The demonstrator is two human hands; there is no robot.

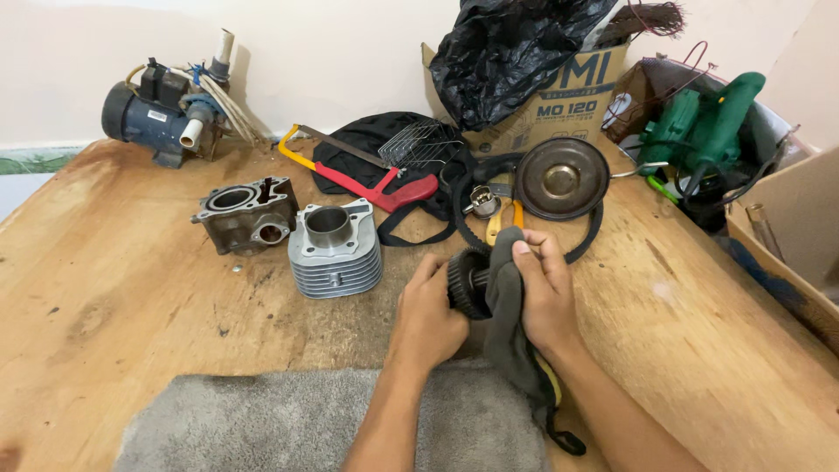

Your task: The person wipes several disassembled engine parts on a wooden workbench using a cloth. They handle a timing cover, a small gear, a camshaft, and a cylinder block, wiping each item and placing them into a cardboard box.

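While the dark toothed gear (pixel 469 281) sits just below the middle of the frame, above the wooden table (pixel 114 288), I grip it from both sides. My left hand (pixel 428 313) wraps its near edge, fingers curled tight against the teeth. My right hand (pixel 544 293) presses a grey rag (pixel 507 323) onto the gear's other face, fingers bent and closed over the cloth, which hangs down toward my wrist. Just left of the gear stands a finned silver cylinder (pixel 336 248), with a grimy engine casing (pixel 246 215) beside it. Above my hands lie a round metal cover (pixel 560 178) and a black belt (pixel 587 240). A red hacksaw (pixel 363 179) lies upper middle, a blue pump (pixel 166 109) upper left. A grey mat (pixel 297 419) fills the bottom edge.
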